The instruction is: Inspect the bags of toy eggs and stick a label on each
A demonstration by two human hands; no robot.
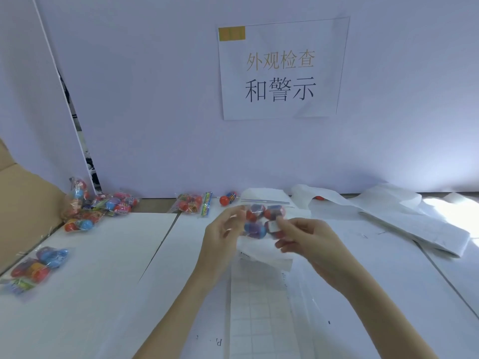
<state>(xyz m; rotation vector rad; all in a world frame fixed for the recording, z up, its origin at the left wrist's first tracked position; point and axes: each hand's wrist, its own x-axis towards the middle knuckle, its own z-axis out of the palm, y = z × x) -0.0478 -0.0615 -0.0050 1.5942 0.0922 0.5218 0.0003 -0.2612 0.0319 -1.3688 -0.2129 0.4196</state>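
A pale partition wall (181, 99) stood behind a white worktable (103, 294), and a paper sign (282, 68) with printed characters and a yellow patch in its corner hung on that wall. Above the middle of the table, both hands held one clear bag of toy eggs (263, 220) up off the surface. The left hand (223, 237) gripped the bag's left edge, its fingers curled round the plastic. The right hand (308, 239) pinched the bag's right side between thumb and fingers, right by a small white label (272, 226) lying against the front of the bag. Whether that label was fully stuck down could not be told. Red and blue-purple eggs showed through the plastic.

Beneath the hands lay a white label sheet (261, 307) ruled in a faint grid, running toward the near edge of the table. At the far left, a heap of filled bags (103, 206) sat against the wall next to a cardboard box (23, 203). Another bag (188, 203) lay near the wall to the left of centre, with a loose red egg (227, 198) just beside it. One more bag (39, 265) rested alone near the table's left edge. Crumpled strips of white backing paper (404, 216) trailed across the right side of the table.
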